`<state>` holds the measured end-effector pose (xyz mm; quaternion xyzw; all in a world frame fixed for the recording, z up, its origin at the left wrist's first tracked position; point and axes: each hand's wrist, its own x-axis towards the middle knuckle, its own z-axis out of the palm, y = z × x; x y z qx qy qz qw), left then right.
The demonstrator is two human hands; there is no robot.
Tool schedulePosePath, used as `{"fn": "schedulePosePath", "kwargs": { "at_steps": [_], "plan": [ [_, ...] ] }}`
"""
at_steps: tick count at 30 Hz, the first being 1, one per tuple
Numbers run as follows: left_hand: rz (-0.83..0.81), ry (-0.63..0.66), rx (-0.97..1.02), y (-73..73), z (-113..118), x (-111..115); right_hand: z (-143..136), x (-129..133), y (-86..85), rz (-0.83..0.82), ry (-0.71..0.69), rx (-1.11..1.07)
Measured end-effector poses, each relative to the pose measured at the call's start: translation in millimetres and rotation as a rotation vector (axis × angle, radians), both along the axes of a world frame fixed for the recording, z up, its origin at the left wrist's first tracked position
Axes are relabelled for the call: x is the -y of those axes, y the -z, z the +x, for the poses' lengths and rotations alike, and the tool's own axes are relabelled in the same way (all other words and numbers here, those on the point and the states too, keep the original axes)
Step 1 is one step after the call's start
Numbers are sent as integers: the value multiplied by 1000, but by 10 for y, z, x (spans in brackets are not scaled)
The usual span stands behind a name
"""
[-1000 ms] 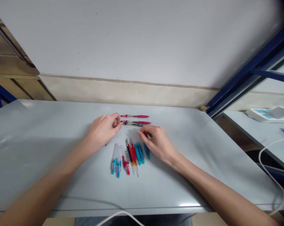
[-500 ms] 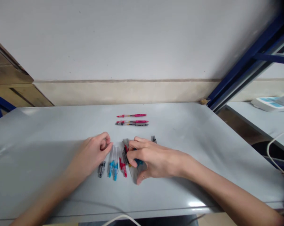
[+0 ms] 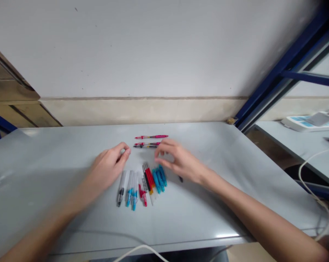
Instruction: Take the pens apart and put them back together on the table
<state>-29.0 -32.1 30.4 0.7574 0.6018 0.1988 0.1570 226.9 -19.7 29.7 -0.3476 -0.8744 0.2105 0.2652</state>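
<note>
Over my feed, the grey desk bears the refills. Left of them, my left hand has thumb and forefinger together; beyond and right, my right hand curls, its blurred fingertips' gap untellable. Pens lie beyond the refills, clear barrels left, blue grips just right.

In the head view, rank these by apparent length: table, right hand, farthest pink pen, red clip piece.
Largest to smallest:
1. Table
2. Right hand
3. Farthest pink pen
4. Red clip piece
</note>
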Motion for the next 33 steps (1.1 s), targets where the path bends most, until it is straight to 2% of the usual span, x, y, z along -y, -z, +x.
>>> {"fn": "schedulePosePath", "kwargs": {
  "at_steps": [2, 3, 6, 10, 12, 14, 17, 19, 21, 26, 28, 31, 33],
  "plan": [
    [65, 51, 98, -39, 60, -197, 31, -142, 64, 138, 232, 44],
    [123, 76, 142, -36, 104, -297, 42, -212, 107, 176, 299, 100],
    [294, 190, 174, 50, 249, -524, 58, -369, 237, 242, 304, 219],
    [449, 327, 35, 193, 317, -550, 30, -372, 284, 287, 282, 187],
    [514, 396, -66, 211, 287, -492, -2, -301, 238, 229, 302, 57],
    [586, 429, -146, 198, 252, -438, -38, -214, 175, 77, 318, -114],
    [667, 391, -217, 181, 243, -386, -83, -98, 111, -188, 301, -269],
    [652, 373, -229, 191, 268, -356, -100, -52, 102, -296, 286, -287],
    [574, 352, -200, 210, 305, -318, -110, -29, 110, -305, 294, -287],
    [294, 208, -133, 201, 348, -237, -123, 8, 130, -55, 274, -346],
    [274, 186, -146, 182, 333, -229, -126, 22, 138, -7, 258, -344],
    [286, 187, -168, 170, 304, -226, -128, 28, 158, -96, 283, -269],
    [286, 188, -174, 174, 293, -219, -130, 19, 172, -99, 296, -299]
  ]
}}
